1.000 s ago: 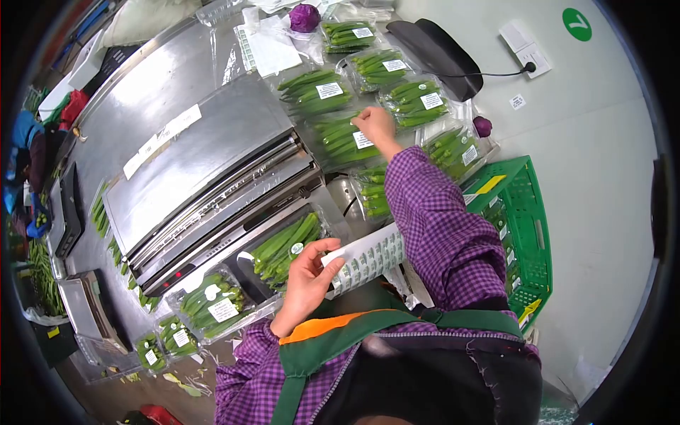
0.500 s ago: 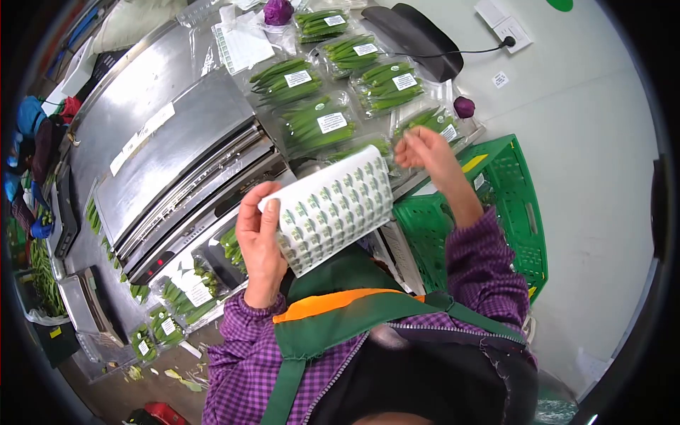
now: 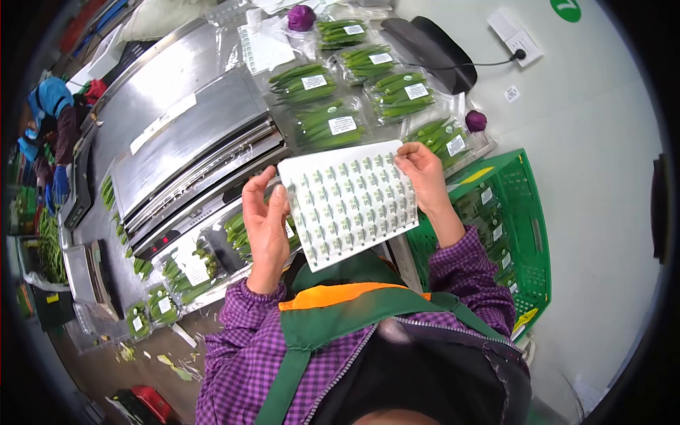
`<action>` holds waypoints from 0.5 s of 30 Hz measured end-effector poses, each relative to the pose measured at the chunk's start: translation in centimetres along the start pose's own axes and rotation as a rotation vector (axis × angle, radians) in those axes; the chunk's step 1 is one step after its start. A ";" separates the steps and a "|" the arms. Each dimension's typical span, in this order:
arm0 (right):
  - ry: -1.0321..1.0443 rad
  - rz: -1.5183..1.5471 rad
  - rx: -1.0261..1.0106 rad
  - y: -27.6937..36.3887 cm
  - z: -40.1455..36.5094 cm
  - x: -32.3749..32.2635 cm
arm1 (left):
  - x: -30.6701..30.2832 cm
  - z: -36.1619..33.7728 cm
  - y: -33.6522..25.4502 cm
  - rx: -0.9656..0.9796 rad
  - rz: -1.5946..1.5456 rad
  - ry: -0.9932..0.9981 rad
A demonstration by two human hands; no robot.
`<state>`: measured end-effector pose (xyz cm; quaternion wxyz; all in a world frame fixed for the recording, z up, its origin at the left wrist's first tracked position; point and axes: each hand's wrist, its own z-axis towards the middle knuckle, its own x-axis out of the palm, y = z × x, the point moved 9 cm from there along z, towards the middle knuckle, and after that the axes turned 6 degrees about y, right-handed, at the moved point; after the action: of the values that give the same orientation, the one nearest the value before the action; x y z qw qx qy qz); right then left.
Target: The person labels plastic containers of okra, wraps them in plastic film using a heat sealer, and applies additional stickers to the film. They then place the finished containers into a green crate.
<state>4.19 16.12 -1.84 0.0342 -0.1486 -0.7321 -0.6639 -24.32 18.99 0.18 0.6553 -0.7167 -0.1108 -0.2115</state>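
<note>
A white sheet of small green stickers (image 3: 354,202) is held up in front of my body. My right hand (image 3: 425,180) pinches its upper right corner. At the sheet's left edge is my left hand (image 3: 265,216), thumb and fingers apart, the thumb close to the edge; whether it touches is hard to tell. Beyond the sheet, clear packs of green pods with white labels lie on the work surface, among them one pack (image 3: 329,124) just behind the sheet and another (image 3: 439,142) beyond my right hand.
A metal wrapping machine (image 3: 205,134) stands to the left. At the right is a green crate (image 3: 528,234) with labelled packs inside. Two purple round items (image 3: 301,18) lie by the packs. A co-worker in blue (image 3: 53,99) is at the far left. A black cable runs to a wall socket (image 3: 520,46).
My right hand has moved from beside the sheet onto its upper right corner. The sheet now lies flatter and faces me more. My left hand's fingers have spread from its left corner.
</note>
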 end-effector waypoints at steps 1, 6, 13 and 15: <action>-0.051 0.018 -0.029 0.4 -0.1 -0.5 | -0.6 -0.3 0.5 -0.028 0.021 -0.021; 0.075 -0.164 -0.058 1.4 -0.4 1.1 | -0.4 -0.3 1.3 -0.057 0.068 0.087; 0.271 -0.203 -0.016 3.5 -0.8 2.7 | 1.1 1.1 -0.3 -0.085 0.326 0.245; 0.280 -0.241 0.003 3.7 -0.8 2.4 | 0.6 1.3 -0.1 -0.127 0.477 0.260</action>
<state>2.73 16.04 2.44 0.0561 0.0341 -0.7336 -0.6764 -23.58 20.22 0.50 0.6491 -0.7289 0.1597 -0.1479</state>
